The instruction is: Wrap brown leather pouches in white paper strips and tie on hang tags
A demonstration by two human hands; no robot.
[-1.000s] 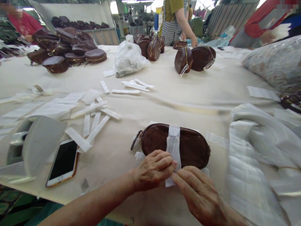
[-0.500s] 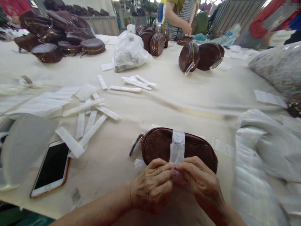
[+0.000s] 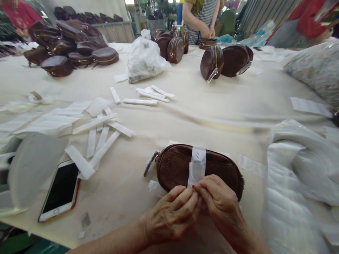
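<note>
A brown leather bag (image 3: 174, 168) with a rounded oblong shape lies on the table in front of me. A white translucent strip (image 3: 196, 171) runs across its middle, from the far edge to the near side. My right hand (image 3: 221, 201) pinches the strip's near end between thumb and fingertips. My left hand (image 3: 173, 213) is closed at that same end, its fingertips touching the right ones; the fingers partly hide what they grip. A wrapped zip pull (image 3: 150, 164) sticks out at the bag's left end.
Loose white strips (image 3: 104, 143) and a phone (image 3: 60, 190) lie to the left. On the right is a roll of white foam wrap (image 3: 284, 187). Farther back stand a white plastic bag (image 3: 145, 58) and piles of brown bags (image 3: 71, 44). Across the table, a person (image 3: 202, 21) handles a bag.
My hands have stayed together at the strip's near end, with the left fingers now less tightly curled. The pinkish tail of the strip below my fingers no longer shows. My view has shifted slightly.
</note>
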